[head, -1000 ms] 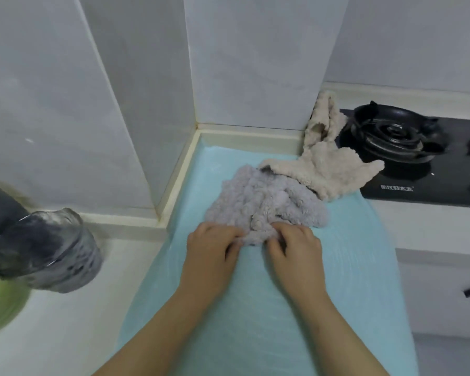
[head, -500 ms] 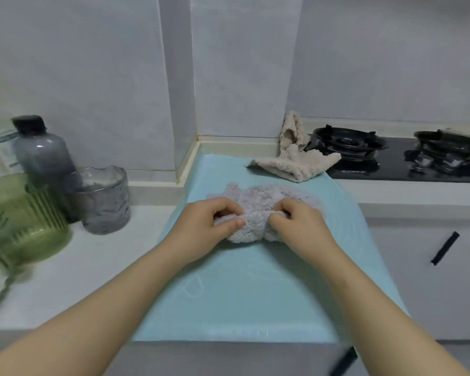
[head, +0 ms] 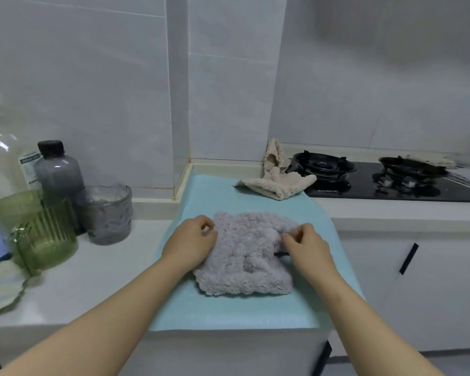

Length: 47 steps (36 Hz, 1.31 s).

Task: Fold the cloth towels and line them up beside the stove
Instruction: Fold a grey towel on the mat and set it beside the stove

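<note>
A fluffy lilac-grey towel point(head: 244, 256) lies spread on the light blue mat point(head: 228, 308) in front of me. My left hand point(head: 192, 241) pinches its left edge near the far corner. My right hand point(head: 305, 244) pinches its right edge, where the cloth is bunched into a fold. A crumpled beige towel point(head: 278, 180) lies at the mat's far right, one end propped against the wall, touching the black stove point(head: 391, 183).
To the left on the white counter stand a grey glass cup point(head: 106, 214), a dark bottle point(head: 57, 172), green ribbed glasses point(head: 42, 240) and a clear bottle point(head: 0, 158). White cabinet doors with a black handle point(head: 409, 259) sit below the stove.
My hands moved apart from the towel's near middle to its left and right edges, and the towel now lies spread wider toward me. The camera view tilted up and back.
</note>
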Each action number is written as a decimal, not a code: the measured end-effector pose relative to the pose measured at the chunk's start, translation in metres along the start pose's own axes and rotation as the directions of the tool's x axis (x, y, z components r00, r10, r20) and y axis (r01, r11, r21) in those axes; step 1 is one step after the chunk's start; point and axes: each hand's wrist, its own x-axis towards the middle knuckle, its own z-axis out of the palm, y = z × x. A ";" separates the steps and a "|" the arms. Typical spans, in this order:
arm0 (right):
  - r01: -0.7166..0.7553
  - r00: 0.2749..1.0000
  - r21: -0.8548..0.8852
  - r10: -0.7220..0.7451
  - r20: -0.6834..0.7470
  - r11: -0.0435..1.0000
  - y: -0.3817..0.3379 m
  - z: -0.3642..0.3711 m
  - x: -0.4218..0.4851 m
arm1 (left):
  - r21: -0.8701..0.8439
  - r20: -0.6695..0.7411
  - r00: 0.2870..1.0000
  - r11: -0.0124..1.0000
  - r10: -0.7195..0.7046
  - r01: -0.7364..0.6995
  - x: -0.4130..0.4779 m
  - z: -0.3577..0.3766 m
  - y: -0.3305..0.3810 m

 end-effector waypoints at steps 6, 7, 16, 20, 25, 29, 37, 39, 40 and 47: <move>0.011 0.996 -0.191 0.007 0.093 0.982 -0.015 0.018 0.016 | 0.523 -0.012 1.000 0.852 -0.007 0.012 0.010 0.018 -0.002; 0.021 0.994 -0.214 0.003 0.110 0.977 -0.016 0.021 0.017 | 0.533 -0.048 0.999 0.846 0.020 0.009 0.008 0.021 -0.003; 0.061 0.996 -0.231 -0.045 0.076 0.971 -0.011 0.036 0.015 | 0.381 -0.108 0.992 0.924 0.059 -0.014 0.011 0.024 -0.013; 0.060 0.993 -0.315 -0.025 0.115 0.947 -0.010 0.039 0.018 | 0.389 -0.127 0.989 0.921 0.081 -0.026 0.010 0.025 -0.013; 0.124 0.990 -0.257 -0.101 0.102 0.958 -0.010 0.039 0.021 | 0.523 -0.108 0.975 0.845 0.194 -0.110 0.022 0.014 -0.006; 0.174 0.984 -0.158 -0.169 0.049 0.972 -0.009 0.041 0.019 | 0.582 -0.238 0.927 0.807 0.290 -0.103 0.042 -0.003 0.001; 0.248 0.968 -0.056 -0.245 0.052 0.967 -0.013 0.035 0.012 | 0.714 -0.156 0.969 0.700 0.193 -0.025 0.040 0.005 -0.008; 0.239 0.970 -0.045 -0.237 0.052 0.970 -0.013 0.035 0.012 | 0.611 -0.173 0.956 0.787 0.238 -0.085 0.028 0.007 0.003; 0.236 0.971 -0.047 -0.233 0.051 0.971 -0.014 0.036 0.013 | 0.541 -0.155 0.958 0.832 0.241 -0.122 0.021 0.008 0.007; 0.175 0.985 -0.061 -0.175 0.010 0.983 -0.010 0.037 0.014 | 0.461 0.055 0.989 0.876 0.135 -0.145 -0.007 0.019 -0.011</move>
